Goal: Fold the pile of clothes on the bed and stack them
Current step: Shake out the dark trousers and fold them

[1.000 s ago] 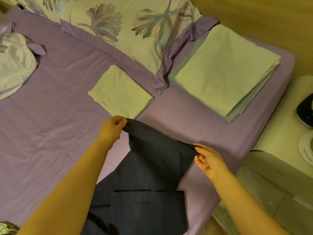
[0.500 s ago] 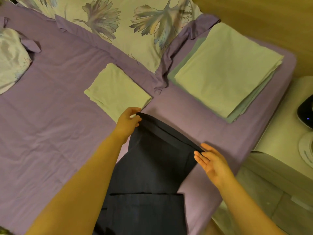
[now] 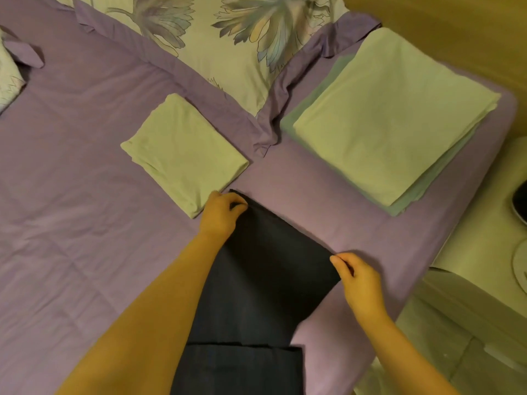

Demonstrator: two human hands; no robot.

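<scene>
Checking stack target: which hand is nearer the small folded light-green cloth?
Left. The left hand pinches the dark garment right beside the small folded cloth. The right hand pinches the garment's other corner, well off to the right.

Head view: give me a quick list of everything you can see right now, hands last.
dark garment: 1, navy, laid flat on the near part of the bed, far edge held at both corners
small folded cloth: 1, pale yellow-green, on the sheet beyond the left hand
large folded stack: 1, pale yellow-green over light green, far right of the bed
pillow: 1, floral with purple border, at the top
bed sheet: 1, purple, covering the bed
bedside table: 1, pale, right edge
left hand: pinches the garment's far left corner
right hand: pinches its far right corner
</scene>
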